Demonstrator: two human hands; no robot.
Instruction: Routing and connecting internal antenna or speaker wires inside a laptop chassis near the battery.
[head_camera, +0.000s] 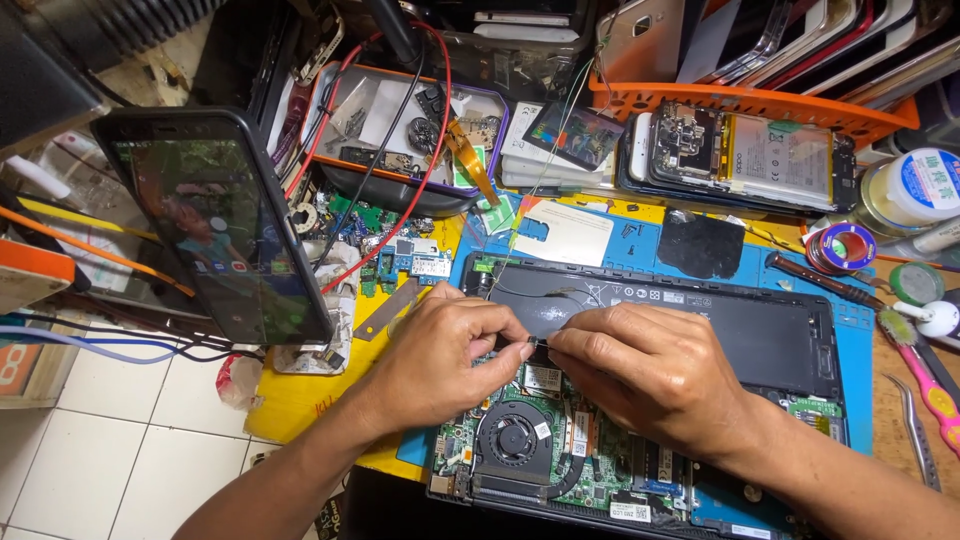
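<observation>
Two hands meet over the opened laptop (660, 330), and from my remote seat I see both pinching one small dark part (537, 345) between them. My left hand (445, 350) has thumb and forefinger closed tight on the part's left end; the other fingers (470, 312) curl loosely above. My right hand (650, 375) mirrors it, thumb and forefinger tips pressed shut on the right end, so the two sets of fingertips nearly touch. The part is too small for me to tell what it is.

Just below the fingertips lies the green circuit board (580, 440), with the round black fan (513, 440) beneath my left thumb. Just above the fingers stretches the flat black battery panel (740, 335), running off to the right of my right knuckles. The laptop rests on a blue mat (855, 330).

Well left of my left hand a dark phone (220, 225) stands tilted, its screen lit dimly. Far above the fingers sits a tray of loose parts (400, 120), red wires (435, 150) looping across it. To the right of my right hand lie pink-handled tools (925, 375) and tweezers (915, 430), apart from the laptop.
</observation>
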